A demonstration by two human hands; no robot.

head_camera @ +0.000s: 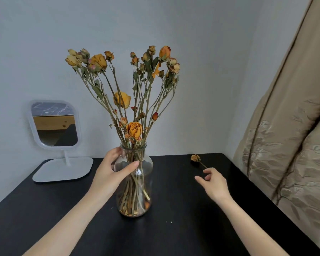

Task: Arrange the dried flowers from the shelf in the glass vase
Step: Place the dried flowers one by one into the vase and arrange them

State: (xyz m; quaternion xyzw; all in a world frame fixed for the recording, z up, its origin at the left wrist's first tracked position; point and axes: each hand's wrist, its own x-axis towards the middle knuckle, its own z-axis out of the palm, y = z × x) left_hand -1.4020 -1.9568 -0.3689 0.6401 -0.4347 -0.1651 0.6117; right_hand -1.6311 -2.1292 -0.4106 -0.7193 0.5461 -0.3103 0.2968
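My left hand [111, 169] curls round the glass vase [137, 200] to steady it, the dried flowers [135, 129] already standing inside. My right hand [213, 183], thumb and fingers apart, reaches for the stray rose [195, 157] lying on the table [174, 237].

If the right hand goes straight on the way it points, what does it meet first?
Probably the stem of the loose dried flower lying on the table; the right hand reaches close to its near end, though depth is unclear.

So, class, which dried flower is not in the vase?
The lone bud lying on the table by the right hand; the rest stand in the vase.
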